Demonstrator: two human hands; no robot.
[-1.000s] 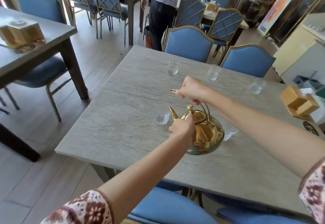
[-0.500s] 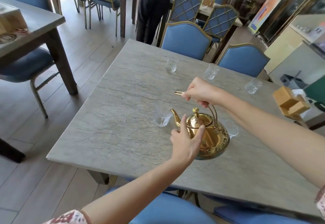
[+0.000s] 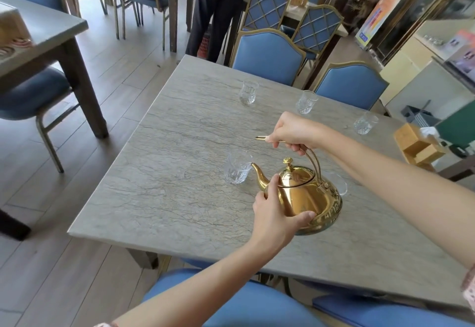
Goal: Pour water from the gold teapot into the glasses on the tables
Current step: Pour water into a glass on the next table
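Note:
The gold teapot (image 3: 307, 198) stands on the grey stone table (image 3: 167, 193) with its lid on. My right hand (image 3: 293, 132) grips the top of its arched handle. My left hand (image 3: 275, 220) cups the pot's near side, thumb by the spout base. The spout tip touches or nearly touches a clear cut glass (image 3: 237, 170) at the left. A second glass (image 3: 338, 188) is half hidden behind the pot. Three more glasses stand along the far edge: one (image 3: 248, 92), another (image 3: 306, 102) and a third (image 3: 365, 123).
A wooden napkin box (image 3: 419, 146) sits at the table's right edge. Blue chairs (image 3: 268, 56) line the far side and blue seats (image 3: 231, 301) the near side. A standing person (image 3: 218, 10) is beyond. Another table (image 3: 48, 33) stands at the left.
My left hand came off the lid knob and slid down onto the pot's side. The pot has settled level, with its spout closer to the near glass.

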